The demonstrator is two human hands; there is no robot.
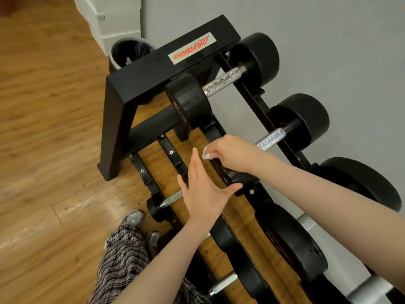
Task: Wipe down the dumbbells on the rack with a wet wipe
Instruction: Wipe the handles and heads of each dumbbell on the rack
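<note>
- The left hand (202,189) is held flat, fingers straight and together, pointing away from the body, thumb spread out to the right.
- The right hand (232,153) is knuckles-up, fingers curled downward and pinching.
- Both forearms are bare and reach forward, the right one above.

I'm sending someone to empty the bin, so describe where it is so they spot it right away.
Find the black dumbbell rack against the grey wall. Just past its far end, in the corner, stands the bin. It is the only round, grey-rimmed thing there, lined with a black bag.
</note>
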